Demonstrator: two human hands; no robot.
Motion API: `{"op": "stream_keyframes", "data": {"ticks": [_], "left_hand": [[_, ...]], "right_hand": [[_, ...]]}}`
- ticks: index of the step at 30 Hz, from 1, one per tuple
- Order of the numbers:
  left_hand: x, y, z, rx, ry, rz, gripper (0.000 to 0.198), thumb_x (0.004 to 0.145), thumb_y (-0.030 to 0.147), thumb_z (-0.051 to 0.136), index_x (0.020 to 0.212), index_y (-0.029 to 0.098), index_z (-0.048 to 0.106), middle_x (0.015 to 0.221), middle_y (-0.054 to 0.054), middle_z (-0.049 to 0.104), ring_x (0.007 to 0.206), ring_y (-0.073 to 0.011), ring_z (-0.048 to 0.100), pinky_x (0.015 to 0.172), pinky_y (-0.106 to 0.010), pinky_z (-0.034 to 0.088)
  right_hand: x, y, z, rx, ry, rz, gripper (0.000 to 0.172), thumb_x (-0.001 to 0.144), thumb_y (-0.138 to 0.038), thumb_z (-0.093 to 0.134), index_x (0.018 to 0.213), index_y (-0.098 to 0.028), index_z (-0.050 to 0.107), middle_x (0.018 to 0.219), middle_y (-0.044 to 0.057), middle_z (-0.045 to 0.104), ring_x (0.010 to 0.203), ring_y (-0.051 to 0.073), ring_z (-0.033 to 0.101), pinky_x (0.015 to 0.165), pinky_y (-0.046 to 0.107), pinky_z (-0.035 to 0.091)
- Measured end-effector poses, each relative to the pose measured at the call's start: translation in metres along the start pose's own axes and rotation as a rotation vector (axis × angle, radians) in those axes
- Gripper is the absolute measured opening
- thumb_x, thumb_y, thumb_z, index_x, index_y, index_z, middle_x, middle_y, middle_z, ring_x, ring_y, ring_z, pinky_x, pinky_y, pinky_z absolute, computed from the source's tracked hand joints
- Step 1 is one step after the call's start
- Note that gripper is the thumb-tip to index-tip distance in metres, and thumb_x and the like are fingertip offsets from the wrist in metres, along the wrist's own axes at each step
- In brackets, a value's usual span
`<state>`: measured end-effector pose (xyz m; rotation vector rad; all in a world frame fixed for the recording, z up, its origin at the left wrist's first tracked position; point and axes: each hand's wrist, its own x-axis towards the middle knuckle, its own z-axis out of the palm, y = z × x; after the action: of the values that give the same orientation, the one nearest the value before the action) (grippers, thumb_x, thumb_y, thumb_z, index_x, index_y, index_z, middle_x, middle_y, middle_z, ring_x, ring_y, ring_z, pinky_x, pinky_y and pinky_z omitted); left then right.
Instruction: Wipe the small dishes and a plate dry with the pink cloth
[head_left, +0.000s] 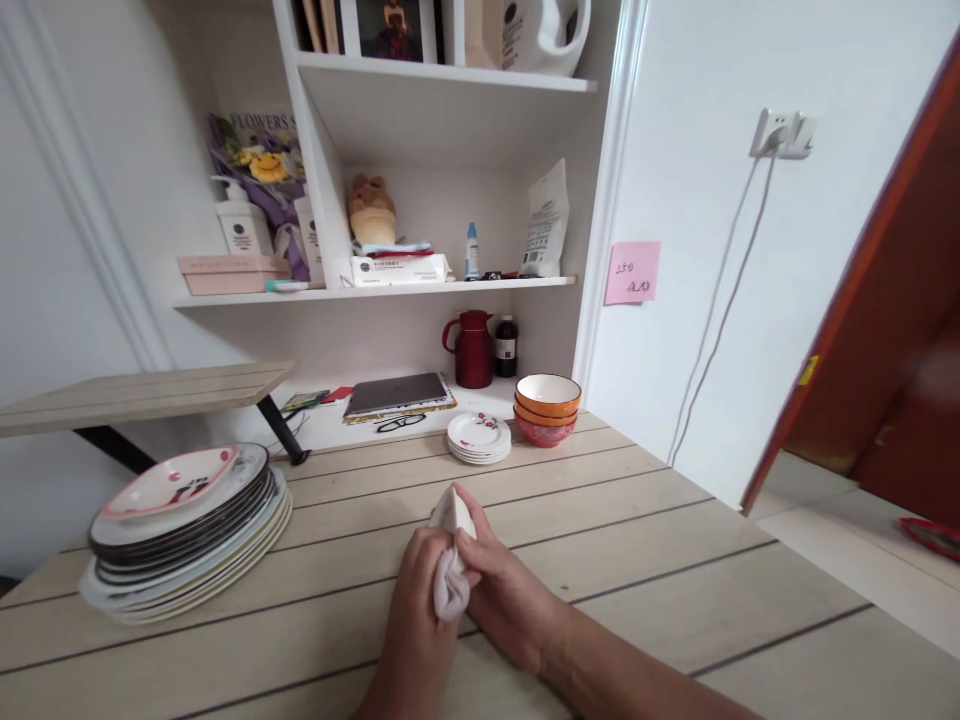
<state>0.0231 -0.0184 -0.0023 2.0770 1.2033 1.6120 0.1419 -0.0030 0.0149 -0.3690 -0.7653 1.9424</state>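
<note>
Above the middle of the table, my two hands are close together. My right hand (510, 590) is closed on a small white dish (455, 512), held tilted, with the thumb on the near side and fingers behind it. My left hand (420, 575) is wrapped around a pale, bunched cloth (451, 592), pressed against the dish. The fingers and cloth cover much of the dish, so its full shape is hidden. Beyond my hands stands a stack of small white plates (480, 440) with a floral pattern, beside several stacked bowls (547, 408), orange above red.
At the left is a tall stack of plates (187, 550) topped by a pink-rimmed dish (172, 485), near a raised wooden stand (150, 390). A laptop (396, 393), glasses (401, 423), a red jug (473, 350) and a dark bottle (506, 347) lie or stand along the back.
</note>
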Motion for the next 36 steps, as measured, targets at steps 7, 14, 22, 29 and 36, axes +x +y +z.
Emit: {"op": "stream_keyframes", "data": {"ticks": [7,14,22,29,36], "left_hand": [[0.001,-0.002,-0.002,0.146,-0.010,0.157,0.043,0.076,0.008,0.064,0.115,0.024,0.053,0.107,-0.006,0.062,0.099,-0.0227,0.064,0.083,-0.037,0.056],[0.003,0.000,-0.004,0.258,-0.002,0.295,0.043,0.079,0.011,0.063,0.118,0.022,0.050,0.109,-0.009,0.063,0.100,-0.0236,0.065,0.083,-0.038,0.058],[0.002,-0.002,-0.009,0.312,-0.121,0.425,0.043,0.079,0.012,0.061,0.120,0.021,0.051,0.114,-0.011,0.064,0.105,-0.0246,0.063,0.088,-0.040,0.057],[-0.004,-0.002,-0.003,0.225,-0.068,0.304,0.035,0.083,0.011,0.058,0.115,0.024,0.056,0.109,-0.008,0.065,0.099,-0.0231,0.065,0.084,-0.038,0.058],[-0.004,-0.003,0.008,0.135,0.086,0.101,0.035,0.080,0.012,0.063,0.111,0.025,0.054,0.100,-0.004,0.063,0.094,-0.0219,0.065,0.081,-0.037,0.058]], "right_hand": [[-0.004,-0.003,0.003,-0.082,0.087,0.050,0.080,0.076,-0.046,0.074,0.144,-0.035,0.034,0.070,-0.007,0.053,0.056,0.009,0.042,0.058,0.020,0.029],[-0.003,0.000,0.004,0.070,0.117,0.033,0.067,0.078,-0.041,0.073,0.137,-0.034,0.042,0.085,-0.003,0.063,0.065,0.011,0.054,0.059,0.021,0.036],[0.004,-0.010,0.001,0.111,0.118,0.275,0.057,0.081,-0.071,0.051,0.083,-0.015,0.061,0.055,-0.003,0.055,0.048,0.012,0.047,0.053,0.024,0.036],[0.005,-0.021,-0.002,0.068,-0.037,0.402,0.066,0.080,-0.079,0.041,0.067,-0.016,0.054,0.048,-0.005,0.046,0.040,0.006,0.031,0.045,0.020,0.024],[0.000,-0.010,0.004,0.063,0.024,0.038,0.053,0.077,-0.042,0.075,0.124,-0.029,0.053,0.098,-0.001,0.066,0.086,0.015,0.061,0.078,0.025,0.043]]}}
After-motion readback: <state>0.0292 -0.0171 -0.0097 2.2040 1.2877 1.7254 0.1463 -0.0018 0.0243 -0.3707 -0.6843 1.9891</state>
